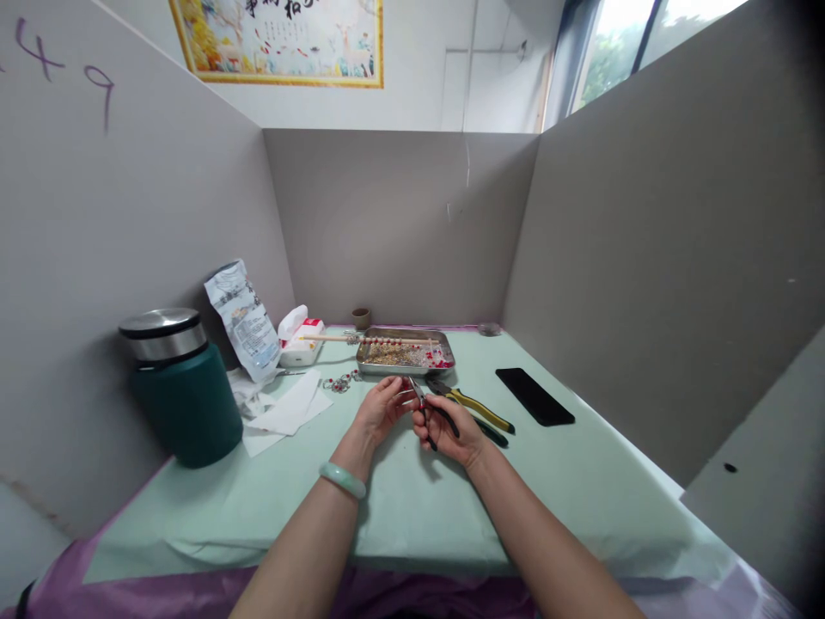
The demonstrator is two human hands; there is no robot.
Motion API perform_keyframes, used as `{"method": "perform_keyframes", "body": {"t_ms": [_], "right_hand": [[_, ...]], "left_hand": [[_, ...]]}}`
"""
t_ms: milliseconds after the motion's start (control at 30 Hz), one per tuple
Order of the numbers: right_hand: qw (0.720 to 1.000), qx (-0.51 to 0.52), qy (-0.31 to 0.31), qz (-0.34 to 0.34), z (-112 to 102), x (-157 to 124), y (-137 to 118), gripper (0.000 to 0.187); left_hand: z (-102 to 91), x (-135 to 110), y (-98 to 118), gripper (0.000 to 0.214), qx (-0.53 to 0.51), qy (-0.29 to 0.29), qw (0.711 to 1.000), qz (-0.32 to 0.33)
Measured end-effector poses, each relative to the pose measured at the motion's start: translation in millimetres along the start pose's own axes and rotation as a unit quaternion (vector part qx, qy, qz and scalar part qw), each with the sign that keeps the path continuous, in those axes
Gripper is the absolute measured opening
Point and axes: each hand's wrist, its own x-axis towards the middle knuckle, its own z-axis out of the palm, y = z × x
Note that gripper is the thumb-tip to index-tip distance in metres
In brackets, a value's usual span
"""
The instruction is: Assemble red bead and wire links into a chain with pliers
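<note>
My right hand is closed round a small pair of black-handled pliers, jaws pointing up and left. My left hand meets the plier jaws, its fingers pinched on a tiny piece too small to name. A pale green bangle sits on my left wrist. Just beyond the hands stands a metal tray of small beads, with a wooden stick threaded with beads lying across it. A second pair of pliers with yellow handles lies on the table right of my hands.
A dark green flask with a steel lid stands at the left, beside a printed packet, white paper sheets and a tissue box. A black phone lies at the right. Grey partition walls enclose the green table.
</note>
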Motion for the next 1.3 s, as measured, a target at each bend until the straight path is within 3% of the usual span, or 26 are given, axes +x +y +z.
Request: {"method": "perform_keyframes", "body": {"t_ms": [367,1300], "right_hand": [[0.998,0.048,-0.003,0.032,5,-6,-7,0.024],[0.996,0.080,-0.002,0.041,5,-9,-11,0.026]], "left_hand": [[3.3,-3,1,0.023,0.027,-0.048,0.998,-0.005],[1.0,-3,-1,0.023,0.042,-0.073,0.996,0.004]]}}
